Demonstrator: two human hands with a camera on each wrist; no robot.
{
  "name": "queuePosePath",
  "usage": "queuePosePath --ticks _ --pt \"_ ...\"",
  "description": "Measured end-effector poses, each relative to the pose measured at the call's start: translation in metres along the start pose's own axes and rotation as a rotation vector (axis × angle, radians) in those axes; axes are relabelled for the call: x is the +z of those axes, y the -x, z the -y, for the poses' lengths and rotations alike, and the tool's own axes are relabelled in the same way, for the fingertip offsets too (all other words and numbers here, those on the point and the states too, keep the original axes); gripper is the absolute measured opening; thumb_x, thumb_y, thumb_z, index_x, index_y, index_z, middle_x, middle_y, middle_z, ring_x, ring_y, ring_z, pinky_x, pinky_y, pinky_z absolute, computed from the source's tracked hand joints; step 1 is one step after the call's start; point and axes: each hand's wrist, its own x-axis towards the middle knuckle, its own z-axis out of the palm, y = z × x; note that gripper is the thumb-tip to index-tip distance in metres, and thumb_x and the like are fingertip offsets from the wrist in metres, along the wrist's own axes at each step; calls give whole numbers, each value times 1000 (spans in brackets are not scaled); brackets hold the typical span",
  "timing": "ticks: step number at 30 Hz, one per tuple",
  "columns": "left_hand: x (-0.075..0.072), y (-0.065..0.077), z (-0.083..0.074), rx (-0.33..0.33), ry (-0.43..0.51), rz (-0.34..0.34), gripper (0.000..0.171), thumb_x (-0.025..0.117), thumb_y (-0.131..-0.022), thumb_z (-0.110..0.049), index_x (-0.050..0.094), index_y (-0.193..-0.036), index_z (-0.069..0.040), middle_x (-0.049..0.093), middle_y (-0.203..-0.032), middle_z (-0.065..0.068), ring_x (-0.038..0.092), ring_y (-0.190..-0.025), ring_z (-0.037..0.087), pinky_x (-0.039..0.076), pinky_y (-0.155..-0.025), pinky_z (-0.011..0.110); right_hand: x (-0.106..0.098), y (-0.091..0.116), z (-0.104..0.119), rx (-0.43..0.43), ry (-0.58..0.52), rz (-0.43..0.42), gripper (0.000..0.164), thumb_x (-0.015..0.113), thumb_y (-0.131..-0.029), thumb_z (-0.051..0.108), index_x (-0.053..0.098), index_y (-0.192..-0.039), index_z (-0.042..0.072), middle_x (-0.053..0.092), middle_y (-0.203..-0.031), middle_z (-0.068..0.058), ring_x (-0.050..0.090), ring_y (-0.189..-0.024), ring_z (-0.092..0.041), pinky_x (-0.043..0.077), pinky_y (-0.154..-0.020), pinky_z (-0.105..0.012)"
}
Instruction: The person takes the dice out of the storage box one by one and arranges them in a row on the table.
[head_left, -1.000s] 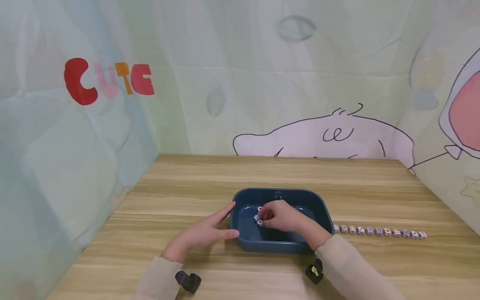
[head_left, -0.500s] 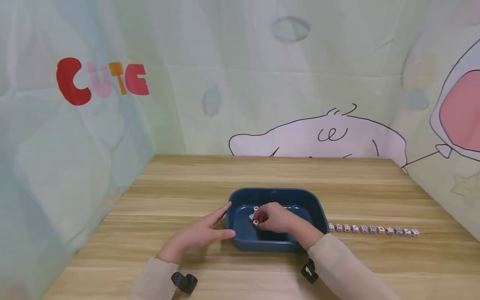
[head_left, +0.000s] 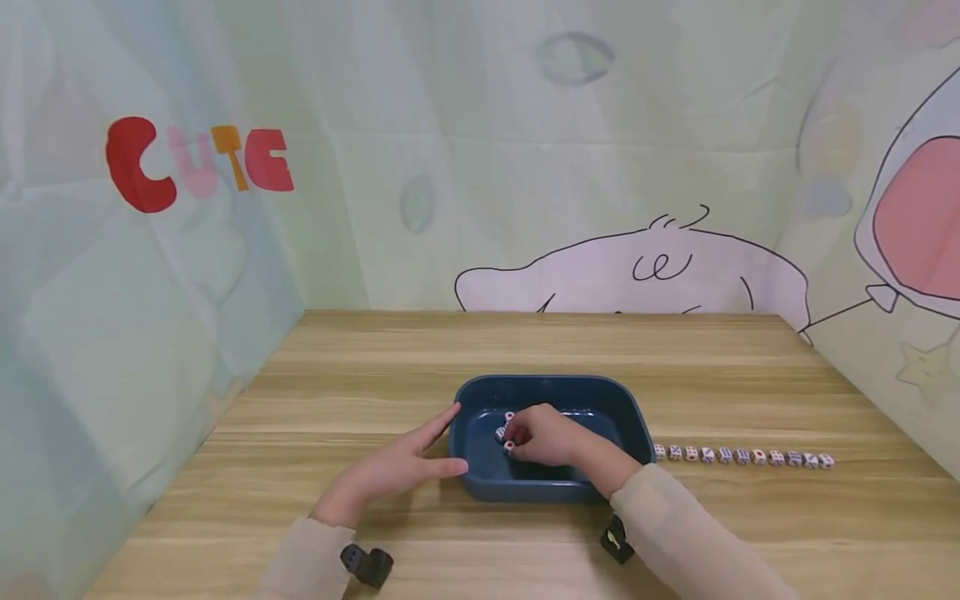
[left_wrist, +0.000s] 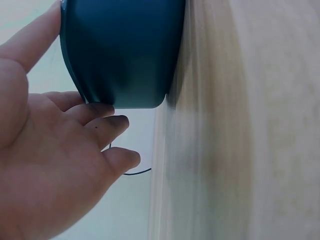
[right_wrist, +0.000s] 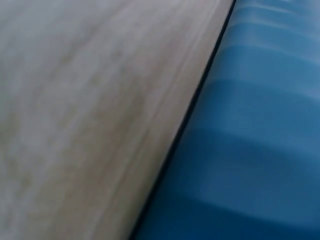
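Observation:
A dark blue rectangular bin stands on the wooden table in the head view. My left hand is at its left end, thumb and fingers spread and touching the rim; the left wrist view shows this hand with fairly straight fingers against the bin's outer wall. My right hand reaches down inside the bin, fingers bent, over a few white dice. One die lies by the thumb tip, another die by the fingertips. Whether something is pinched is hidden. The right wrist view shows only the bin's side and table.
A straight row of several dice runs rightward from the bin's right end across the table. Printed cloth walls enclose the table at the back and sides. A small black wrist camera sits on the left sleeve.
The head view has shifted slightly, so the scene sits a little further left. Both hands keep nearly the same places at the bin; the dice under my right fingers have barely moved.

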Motion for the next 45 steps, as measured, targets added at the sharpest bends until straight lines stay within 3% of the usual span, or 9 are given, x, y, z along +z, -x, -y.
queuePosePath --ticks 7,15,33,40,45 --pt "-1 1 -1 13 1 15 84 68 -89 -41 21 -155 -20 17 -160 13 15 -146 35 19 -114 59 -5 3 -3 -26 -7 -37 12 70 -86 8 72 -97 5 65 -82 1 56 -75 -12 51 -70 -29" --pt "0 1 -2 -6 14 7 83 68 -89 -41 21 -155 -23 16 -160 11 14 -147 35 19 -114 59 -27 23 -2 -32 -64 -91 18 69 -88 10 69 -104 1 66 -87 0 59 -79 -12 53 -69 -26" --pt "0 -1 0 6 17 9 85 69 -89 -38 19 -155 -20 15 -161 11 12 -147 34 17 -115 58 -80 89 -28 20 -107 -200 22 66 -90 13 66 -106 -2 65 -87 -3 59 -79 -15 52 -69 -26" --pt "0 0 0 12 18 16 85 68 -89 -38 19 -156 -19 14 -161 11 11 -147 34 17 -115 57 -100 125 -51 76 -101 -254 25 66 -90 13 65 -109 -4 65 -90 -5 59 -80 -14 52 -67 -24" --pt "0 1 -1 8 29 12 85 69 -89 -37 18 -156 -19 13 -161 11 11 -147 34 17 -115 57 -113 150 -73 128 -49 -300 29 65 -91 11 63 -112 -8 66 -94 -6 58 -79 -5 52 -66 -23"
